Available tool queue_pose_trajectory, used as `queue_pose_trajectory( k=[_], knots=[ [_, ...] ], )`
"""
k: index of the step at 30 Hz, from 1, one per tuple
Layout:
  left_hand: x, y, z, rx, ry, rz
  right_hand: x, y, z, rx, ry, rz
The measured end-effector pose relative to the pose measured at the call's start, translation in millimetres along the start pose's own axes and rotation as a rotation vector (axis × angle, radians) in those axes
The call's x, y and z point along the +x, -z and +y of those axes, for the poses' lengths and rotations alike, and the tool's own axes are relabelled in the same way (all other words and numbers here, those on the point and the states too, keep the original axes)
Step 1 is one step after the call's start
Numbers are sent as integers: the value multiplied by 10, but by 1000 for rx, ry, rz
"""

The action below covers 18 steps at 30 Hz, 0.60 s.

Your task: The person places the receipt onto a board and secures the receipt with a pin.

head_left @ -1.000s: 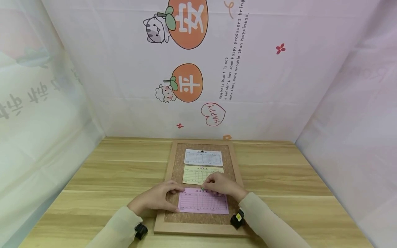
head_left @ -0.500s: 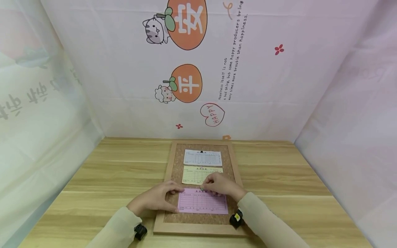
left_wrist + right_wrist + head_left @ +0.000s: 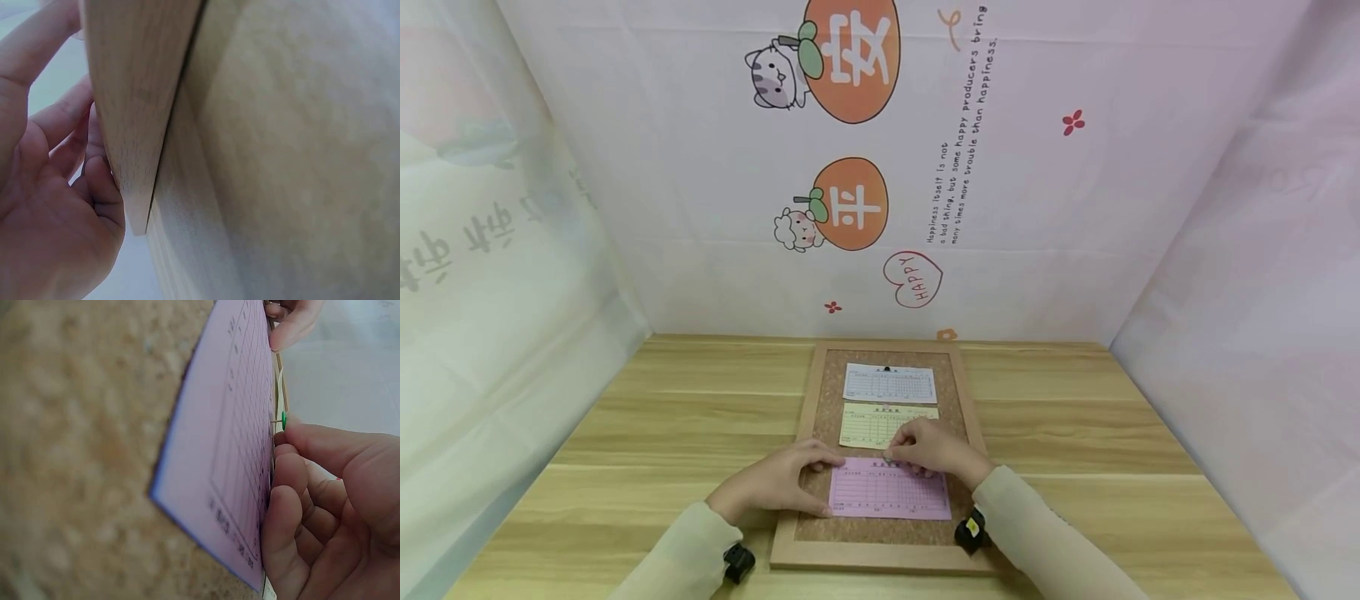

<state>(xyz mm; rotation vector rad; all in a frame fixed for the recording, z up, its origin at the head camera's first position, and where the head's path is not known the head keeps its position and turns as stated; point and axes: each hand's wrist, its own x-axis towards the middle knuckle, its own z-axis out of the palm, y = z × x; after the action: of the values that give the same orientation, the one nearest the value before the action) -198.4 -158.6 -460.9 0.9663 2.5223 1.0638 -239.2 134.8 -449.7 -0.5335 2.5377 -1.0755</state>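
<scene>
A pink printed form point(image 3: 887, 493) lies low on a wood-framed cork board point(image 3: 850, 530). At its left edge my left hand point(image 3: 778, 482) rests spread, index fingertip by the upper corner and thumb by the lower one. In the left wrist view, the loosely bent other fingers lie along the frame point(image 3: 134, 112). My right hand point(image 3: 936, 450) holds a green-headed thumbtack point(image 3: 284, 420) at the form's top middle. The right wrist view shows the thumb against the green head, with a short length of bare pin between head and paper.
Above the pink form are a yellow form point(image 3: 863, 425) with a pale tack point(image 3: 886, 407) and a white form point(image 3: 887, 387) under a black tack point(image 3: 887, 368). The board lies on a wood-grain table point(image 3: 700, 417). A printed curtain point(image 3: 715, 167) stands behind; others flank both sides.
The whole head view shifts very slightly. Both hands keep their places on the pink form, and the green tack stays at its top edge.
</scene>
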Motion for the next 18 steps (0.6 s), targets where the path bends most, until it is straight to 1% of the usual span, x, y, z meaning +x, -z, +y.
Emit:
queue_pose_trajectory(
  k=[9, 18],
  knots=[
    [2, -5, -25, -19, -30, 2, -8, -22, -44, -29, -9, 4],
    [3, 6, -8, -11, -36, -5, 2, -37, -57, -48, -12, -10]
  ],
)
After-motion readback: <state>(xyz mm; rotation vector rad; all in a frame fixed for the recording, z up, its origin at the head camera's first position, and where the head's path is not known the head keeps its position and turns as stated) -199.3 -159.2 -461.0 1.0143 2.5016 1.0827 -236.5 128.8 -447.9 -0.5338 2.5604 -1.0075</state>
